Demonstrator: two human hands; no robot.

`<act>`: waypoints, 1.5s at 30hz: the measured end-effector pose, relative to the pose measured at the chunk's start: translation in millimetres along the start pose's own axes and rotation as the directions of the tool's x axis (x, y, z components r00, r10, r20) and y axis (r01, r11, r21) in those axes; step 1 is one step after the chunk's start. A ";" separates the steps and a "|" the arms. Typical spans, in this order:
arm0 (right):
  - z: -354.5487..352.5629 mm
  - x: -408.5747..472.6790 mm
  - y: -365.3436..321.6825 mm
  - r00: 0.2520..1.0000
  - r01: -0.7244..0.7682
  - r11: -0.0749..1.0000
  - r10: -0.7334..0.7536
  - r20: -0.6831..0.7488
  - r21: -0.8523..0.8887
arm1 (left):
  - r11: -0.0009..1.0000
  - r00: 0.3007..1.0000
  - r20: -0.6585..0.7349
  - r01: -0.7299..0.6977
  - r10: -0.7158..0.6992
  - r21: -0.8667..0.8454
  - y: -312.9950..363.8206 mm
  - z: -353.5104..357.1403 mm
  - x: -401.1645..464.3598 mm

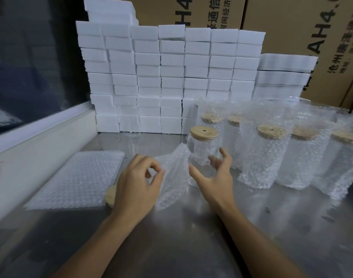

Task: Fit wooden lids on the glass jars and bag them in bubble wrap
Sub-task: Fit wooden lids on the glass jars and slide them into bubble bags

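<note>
On the steel table, just left of the row of bagged jars, stands a clear glass jar capped by a round wooden lid with a small hole. Your left hand pinches a bubble-wrap bag beside the jar; your right hand hovers at the jar, fingers spread, gripping nothing.
</note>
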State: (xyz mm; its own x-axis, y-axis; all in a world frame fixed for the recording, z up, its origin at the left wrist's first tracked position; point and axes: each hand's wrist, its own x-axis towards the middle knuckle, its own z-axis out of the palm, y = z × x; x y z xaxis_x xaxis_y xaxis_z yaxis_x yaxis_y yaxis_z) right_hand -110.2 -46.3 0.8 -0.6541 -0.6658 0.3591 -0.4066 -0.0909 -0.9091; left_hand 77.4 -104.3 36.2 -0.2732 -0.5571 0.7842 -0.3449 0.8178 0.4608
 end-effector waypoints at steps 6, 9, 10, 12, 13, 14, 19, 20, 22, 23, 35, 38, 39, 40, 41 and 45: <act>-0.1 10.3 4.9 0.999 -0.033 0.999 0.033 0.016 0.005 | 0.978 0.969 0.192 -0.179 0.157 0.103 4.6 -3.1 -2.5; -1.7 5.2 -2.9 0.998 -0.060 0.985 0.063 -0.017 0.160 | 0.957 0.928 0.324 -0.243 0.183 0.158 4.9 -2.2 -3.5; -1.6 2.7 -8.1 0.997 -0.060 0.972 0.067 -0.027 0.227 | 0.960 0.926 0.344 -0.223 0.154 0.171 4.8 -1.7 -3.8; 0.6 -2.4 -20.8 0.996 -0.046 0.935 0.069 -0.053 0.353 | 0.966 0.946 0.312 -0.152 0.082 0.207 5.0 -1.5 -4.6; 2.6 -5.5 -28.5 0.995 -0.042 0.909 0.074 -0.061 0.415 | 0.967 0.961 0.274 -0.111 0.046 0.228 5.2 -2.4 -4.8; 5.2 -9.4 -37.3 0.995 -0.041 0.874 0.079 -0.058 0.484 | 0.968 0.972 0.234 -0.081 0.023 0.238 5.1 -3.0 -4.4; 26.1 -41.9 -73.4 0.993 -0.087 0.732 0.009 0.118 0.675 | 0.978 0.986 0.127 0.078 -0.104 0.193 5.0 -2.0 -2.8; 31.4 -49.7 -76.4 0.987 -0.101 0.730 -0.014 0.162 0.676 | 0.978 0.984 0.120 0.111 -0.134 0.175 4.3 -3.5 -3.5; 41.3 -61.9 -78.6 0.971 -0.148 0.720 -0.023 0.236 0.678 | 0.987 0.984 0.113 0.123 -0.135 0.106 2.2 -8.5 -4.3; 44.3 -64.4 -78.3 0.965 -0.184 0.706 0.000 0.261 0.684 | 0.990 0.986 0.110 0.117 -0.126 0.081 0.7 -11.0 -3.8; 33.6 -42.1 -64.8 0.929 -0.335 0.577 0.073 0.362 0.745 | 0.993 0.974 0.192 0.120 -0.116 -0.009 -10.6 6.1 -4.4; 30.2 -42.4 -56.2 0.943 -0.200 0.757 -0.025 0.333 0.623 | 0.994 0.973 0.205 0.106 -0.101 -0.014 -12.4 6.5 -5.5; 30.4 -41.7 -52.9 0.935 -0.132 0.791 -0.101 0.340 0.597 | 0.996 0.972 0.215 0.093 -0.091 -0.002 -13.3 6.7 -6.3; 30.9 -41.2 -52.0 0.920 -0.077 0.810 -0.167 0.353 0.582 | 0.996 0.972 0.219 0.084 -0.084 0.009 -14.5 6.6 -7.0; 31.5 -41.1 -51.7 0.906 -0.042 0.818 -0.211 0.367 0.574 | 0.996 0.973 0.216 0.083 -0.084 0.017 -15.4 6.1 -7.3; 35.2 -39.2 -44.2 0.917 0.077 0.884 -0.244 0.314 0.461 | 0.994 0.975 0.196 0.106 -0.108 0.018 -15.2 7.7 -6.7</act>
State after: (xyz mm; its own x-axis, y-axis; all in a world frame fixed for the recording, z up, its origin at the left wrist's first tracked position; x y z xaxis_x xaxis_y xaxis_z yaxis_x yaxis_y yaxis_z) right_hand -44.1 -42.2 19.5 -0.3002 -0.8214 0.4849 -0.1160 -0.4732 -0.8733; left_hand 77.6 -114.1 20.8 -0.4055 -0.6595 0.6330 -0.3885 0.7512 0.5337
